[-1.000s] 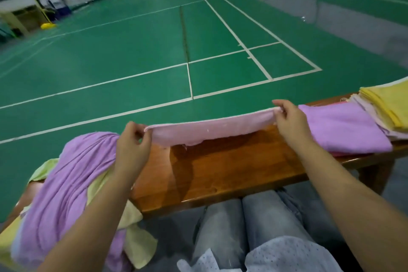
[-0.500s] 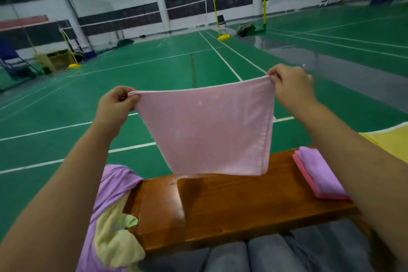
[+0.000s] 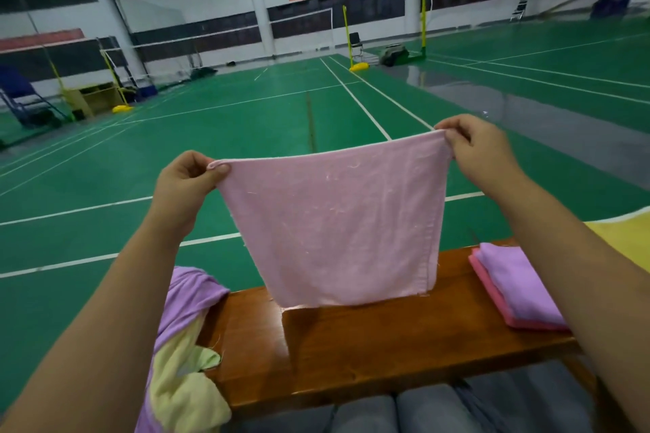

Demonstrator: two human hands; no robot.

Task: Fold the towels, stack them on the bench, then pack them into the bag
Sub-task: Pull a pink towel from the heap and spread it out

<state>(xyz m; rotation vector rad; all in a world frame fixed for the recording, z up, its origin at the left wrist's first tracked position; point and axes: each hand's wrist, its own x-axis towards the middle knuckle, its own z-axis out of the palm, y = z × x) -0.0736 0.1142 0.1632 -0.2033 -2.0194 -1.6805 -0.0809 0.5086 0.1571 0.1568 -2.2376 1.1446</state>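
A wooden table [image 3: 369, 344] stood at the near edge of a green badminton court [image 3: 246, 123]. Above it, the pink towel [image 3: 337, 225] hung spread, its top corners pinched by the left hand [image 3: 186, 183] and right hand [image 3: 478, 151], held apart. Folded towels [image 3: 517, 285] lay at the right.

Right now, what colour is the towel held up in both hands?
Light pink towel, plain, seen in the head view.

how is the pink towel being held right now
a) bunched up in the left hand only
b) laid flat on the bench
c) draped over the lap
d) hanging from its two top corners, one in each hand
d: the left hand and right hand each pinch a top corner of the pink towel, which hangs spread above the bench.
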